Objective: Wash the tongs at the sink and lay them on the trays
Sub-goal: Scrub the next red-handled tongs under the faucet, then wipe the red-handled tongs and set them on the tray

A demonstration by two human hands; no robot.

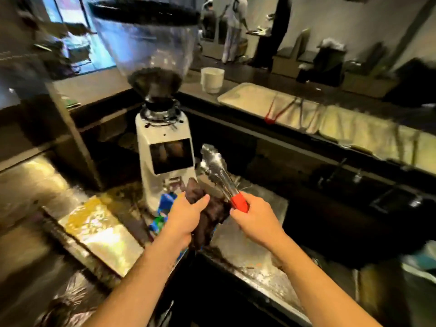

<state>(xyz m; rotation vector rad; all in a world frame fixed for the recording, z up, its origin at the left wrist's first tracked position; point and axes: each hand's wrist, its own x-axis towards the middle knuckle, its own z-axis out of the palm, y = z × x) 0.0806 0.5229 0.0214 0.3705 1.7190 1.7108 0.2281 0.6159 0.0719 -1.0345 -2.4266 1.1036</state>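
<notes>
My right hand [256,217] grips metal tongs [215,166] by their red handle, and the steel jaws point up and away to the left. A dark brown cloth [211,212] is held in my left hand [186,214], bunched just left of the red handle. On the raised counter at the back right lie pale trays [245,95] in a row. Red-tipped tongs [271,114] and other metal tongs [304,114] lie on them. The picture is motion-blurred.
A white coffee grinder [165,147] with a clear hopper stands right behind my hands. A white cup [212,79] sits on the back counter left of the trays. The steel worktop [250,246] lies under my hands. People stand far back in the room.
</notes>
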